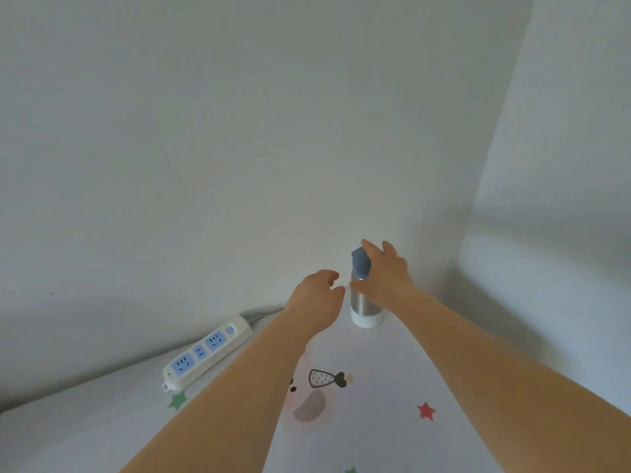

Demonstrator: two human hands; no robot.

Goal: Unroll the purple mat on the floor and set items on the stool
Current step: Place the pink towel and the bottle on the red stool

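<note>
A steel bottle (pixel 361 302) with a blue-grey cap and a white base stands upright on a white printed sheet (pixel 382 387), close to the wall corner. My right hand (pixel 384 278) is at the bottle's upper part, thumb against its left side and fingers spread over the cap. My left hand (pixel 319 291) hovers just left of the bottle with loosely curled fingers and holds nothing. Neither the purple mat nor the stool is in view.
A white power strip (pixel 206 353) with blue sockets lies on the sheet at the left, against the wall. White walls (pixel 239 148) meet in a corner behind the bottle. The sheet shows star and strawberry prints.
</note>
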